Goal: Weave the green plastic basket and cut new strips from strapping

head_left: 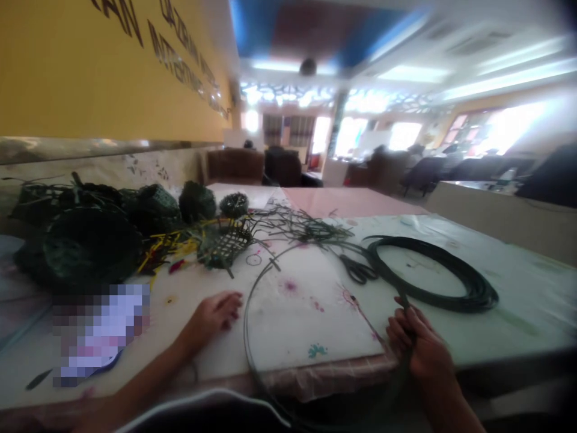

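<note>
While my left hand (211, 316) rests flat on the white table (518, 300) with its fingers loosely stretched and holding nothing, my right hand (417, 343) is closed around a dark green strand (402, 298) at the near edge, just beside the coil (484, 294), with scissors (358, 270) near.

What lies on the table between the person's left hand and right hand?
Head view: between the left hand and right hand lies a white stained sheet, crossed near the left hand by a thin dark strand.
</note>
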A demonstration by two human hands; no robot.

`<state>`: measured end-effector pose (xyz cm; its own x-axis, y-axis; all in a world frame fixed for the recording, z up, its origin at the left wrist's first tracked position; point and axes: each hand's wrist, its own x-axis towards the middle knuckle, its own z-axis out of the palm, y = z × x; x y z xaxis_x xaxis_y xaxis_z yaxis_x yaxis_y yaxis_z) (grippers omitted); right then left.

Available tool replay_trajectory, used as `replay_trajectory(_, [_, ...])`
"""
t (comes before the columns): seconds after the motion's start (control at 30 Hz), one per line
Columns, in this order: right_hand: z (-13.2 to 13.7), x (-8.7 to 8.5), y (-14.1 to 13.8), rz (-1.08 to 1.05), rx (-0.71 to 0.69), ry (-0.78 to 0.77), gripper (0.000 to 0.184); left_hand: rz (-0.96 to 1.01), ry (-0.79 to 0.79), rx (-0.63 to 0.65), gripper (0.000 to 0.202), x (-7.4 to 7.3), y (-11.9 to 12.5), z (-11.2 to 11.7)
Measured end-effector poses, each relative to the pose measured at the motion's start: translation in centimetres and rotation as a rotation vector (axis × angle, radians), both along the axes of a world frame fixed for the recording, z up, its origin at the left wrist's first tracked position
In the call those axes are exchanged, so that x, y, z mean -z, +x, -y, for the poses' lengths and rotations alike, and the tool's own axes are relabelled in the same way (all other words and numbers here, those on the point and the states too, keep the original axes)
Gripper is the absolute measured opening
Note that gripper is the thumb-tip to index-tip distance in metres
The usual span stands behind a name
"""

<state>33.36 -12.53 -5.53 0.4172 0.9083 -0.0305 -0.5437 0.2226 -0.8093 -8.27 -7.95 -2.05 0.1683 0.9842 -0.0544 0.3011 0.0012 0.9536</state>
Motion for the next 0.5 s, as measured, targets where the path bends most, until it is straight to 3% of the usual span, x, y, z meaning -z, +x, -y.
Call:
replay_trajectory(0.17, [-0.7, -0.2, -1.2, 0.111, 0.188, 0.049, 0.032, 0.253, -0.246, 0.239, 0.064, -0.7, 4.3, -2.1])
replay_trajectory(0.33, [-1.2, -0.2, -1.5, 0.193, 0.246, 0.023, 0.031, 0.433, -0.335, 0.342, 0.046, 0.7, 4.9, -2.9])
replay_trajectory(0.5, [-1.5, -0.3, -1.6, 0.218, 0.233, -0.018, 0.027, 0.503, -0.364, 0.163, 0.04, 1.9, 4.2, -2.9])
